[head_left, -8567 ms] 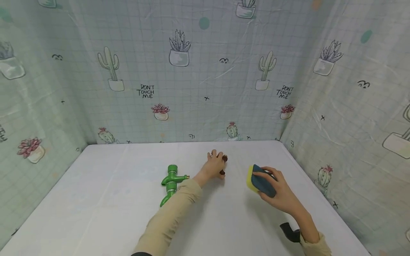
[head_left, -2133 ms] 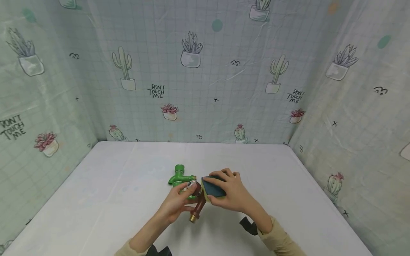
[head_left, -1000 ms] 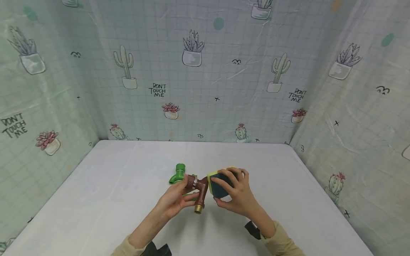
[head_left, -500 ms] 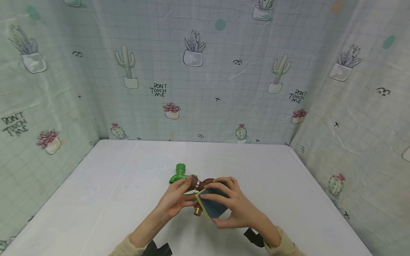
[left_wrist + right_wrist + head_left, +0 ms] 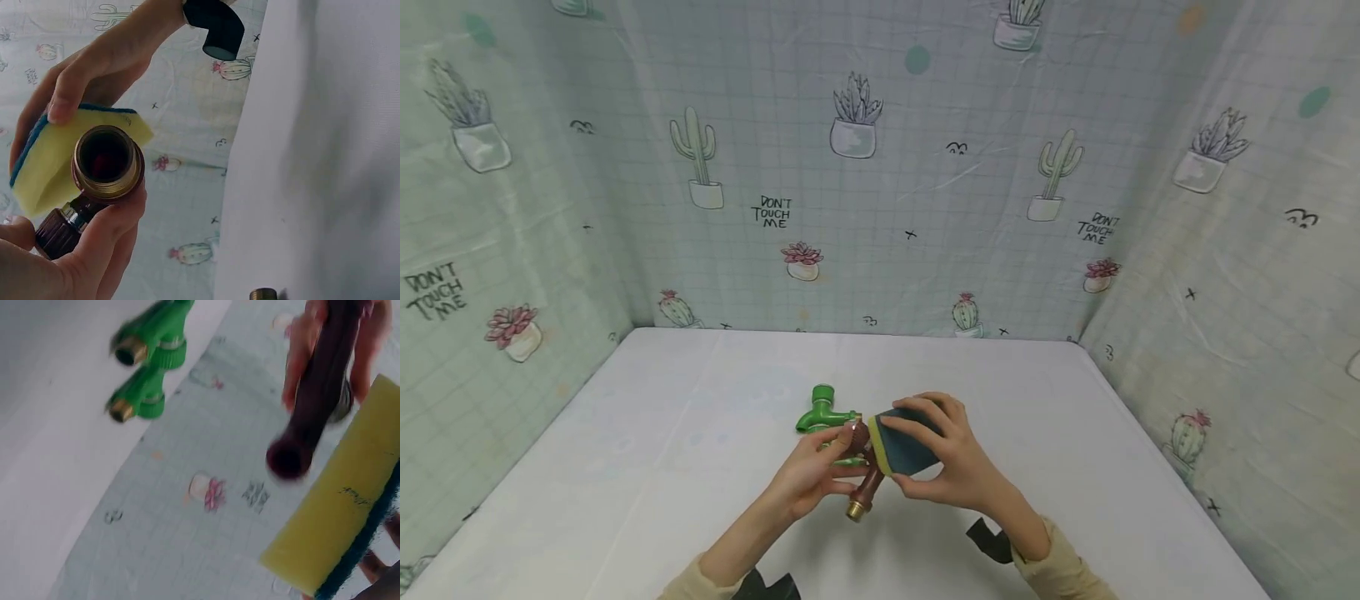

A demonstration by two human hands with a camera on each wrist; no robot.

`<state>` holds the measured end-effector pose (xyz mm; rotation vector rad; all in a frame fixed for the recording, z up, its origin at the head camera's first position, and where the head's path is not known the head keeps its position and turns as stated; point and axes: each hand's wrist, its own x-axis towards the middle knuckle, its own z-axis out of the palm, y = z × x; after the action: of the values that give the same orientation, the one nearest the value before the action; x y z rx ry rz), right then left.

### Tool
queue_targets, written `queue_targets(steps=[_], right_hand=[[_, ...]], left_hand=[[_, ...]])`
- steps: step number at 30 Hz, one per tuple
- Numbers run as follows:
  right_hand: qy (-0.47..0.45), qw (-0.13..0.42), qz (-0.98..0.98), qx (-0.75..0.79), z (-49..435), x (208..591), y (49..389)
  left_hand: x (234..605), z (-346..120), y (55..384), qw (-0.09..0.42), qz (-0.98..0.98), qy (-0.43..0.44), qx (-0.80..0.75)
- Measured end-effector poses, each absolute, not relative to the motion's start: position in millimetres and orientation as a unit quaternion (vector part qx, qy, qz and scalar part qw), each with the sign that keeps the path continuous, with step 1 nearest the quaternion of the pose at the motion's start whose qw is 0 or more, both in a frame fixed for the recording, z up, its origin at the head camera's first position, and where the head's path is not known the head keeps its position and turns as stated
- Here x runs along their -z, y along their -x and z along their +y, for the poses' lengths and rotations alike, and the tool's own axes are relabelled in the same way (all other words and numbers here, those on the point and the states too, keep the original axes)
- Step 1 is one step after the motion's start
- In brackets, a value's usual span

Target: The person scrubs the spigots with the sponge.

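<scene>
My left hand [image 5: 805,477] holds a brown tap [image 5: 870,485] by its ribbed knob, above the middle of the table. The tap tilts with its brass threaded end toward me; in the left wrist view that open end [image 5: 106,164] faces the camera. With fingers spread over its dark blue scouring side, my right hand [image 5: 958,462] grips a sponge [image 5: 912,446]. The sponge's yellow side [image 5: 59,159] is right at the tap's body in the head view. Behind the left hand, a green tap [image 5: 822,410] lies on the table, with a second green tap [image 5: 139,392] close by it, mostly hidden in the head view.
The white table [image 5: 625,467] has a curtain with cactus prints [image 5: 880,250] along its back and sides. Black wrist mounts [image 5: 990,542] sit under the forearms.
The left hand has brought the brown tap from the back of the table to the middle. The sponge has come left to it, lately dipping across its front and back up as the tap turns.
</scene>
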<state>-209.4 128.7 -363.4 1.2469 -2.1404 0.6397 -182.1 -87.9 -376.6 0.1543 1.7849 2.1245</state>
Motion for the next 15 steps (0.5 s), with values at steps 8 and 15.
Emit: queue_targets(steps=[8,15], right_hand=[[-0.412,0.277,-0.844,-0.205,135,370,221],[-0.359,0.287,-0.858,-0.230,152,371,224]], left_hand=[[377,-88,179,0.169,0.647,-0.054,-0.742],[377,-95,182,0.158,0.626,-0.036,-0.763]])
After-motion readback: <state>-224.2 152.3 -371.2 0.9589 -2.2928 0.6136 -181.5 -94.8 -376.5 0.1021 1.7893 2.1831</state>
